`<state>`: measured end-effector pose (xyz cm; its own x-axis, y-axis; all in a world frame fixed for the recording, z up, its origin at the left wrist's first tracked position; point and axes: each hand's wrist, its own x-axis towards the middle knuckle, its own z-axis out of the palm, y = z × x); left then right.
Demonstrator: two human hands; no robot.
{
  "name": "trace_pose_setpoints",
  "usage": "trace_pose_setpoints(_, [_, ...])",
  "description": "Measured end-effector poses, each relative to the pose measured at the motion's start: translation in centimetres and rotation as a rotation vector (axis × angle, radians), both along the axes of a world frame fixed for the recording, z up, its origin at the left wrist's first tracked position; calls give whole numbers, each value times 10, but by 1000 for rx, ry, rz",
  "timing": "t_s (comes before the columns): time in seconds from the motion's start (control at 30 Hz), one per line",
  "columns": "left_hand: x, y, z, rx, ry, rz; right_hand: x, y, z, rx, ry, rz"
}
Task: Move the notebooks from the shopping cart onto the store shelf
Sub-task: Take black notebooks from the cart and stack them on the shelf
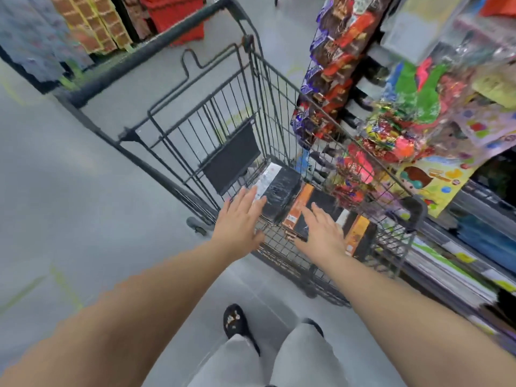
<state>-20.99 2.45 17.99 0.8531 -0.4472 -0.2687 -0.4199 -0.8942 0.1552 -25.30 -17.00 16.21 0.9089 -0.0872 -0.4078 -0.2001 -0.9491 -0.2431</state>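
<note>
AISLE RESTOCK: A person leans over a dark wire shopping cart [275, 88] in a store aisle, with both bare arms stretched down into its basket. The notebooks [279, 198] lie flat in a row on the cart's floor, still in their wrapping. The left hand [240, 216] is spread wide with straight fingers over the near edge of a black pack [282, 188]. The right hand [321, 234] is splayed the same way, palm down, over an orange-and-black pack [297, 210]. Neither hand grips anything. Motion blur makes it hard to say whether the fingertips touch the covers or hover just above them. A third pack [358, 238], also orange and black, lies just beside the right hand. The store shelf [484, 272] runs low along the cart's right side and holds flat stacks of paper goods. Above it hang bright bags of sweets [335, 51]. The cart's handle [145, 55] is at the far end, with a black seat flap [231, 157] below it. At the bottom of the view, grey trousers [296, 358] and a black shoe [237, 322] show against the grey floor.
</note>
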Motion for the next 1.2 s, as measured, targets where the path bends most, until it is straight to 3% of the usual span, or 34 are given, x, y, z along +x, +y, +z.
trace_pose_setpoints(0.43, [119, -40, -49, 42, 299, -110, 75, -22, -47, 12, 134, -235])
trace_pose_setpoints(0.8, [184, -32, -159, 253, 459, -147, 123, -8, -117, 79, 227, -334])
trace_pose_setpoints(0.9, [195, -34, -194, 256, 547, -15, 123, 4, -143, 90, 271, -398])
trace_pose_setpoints(1.0, [199, -37, -227, 144, 604, 230, 120, 20, -166, 118, 254, -459])
trace_pose_setpoints(1.2, [198, -38, -272, 22, 705, 522, 114, 40, -197, 201, 243, -552])
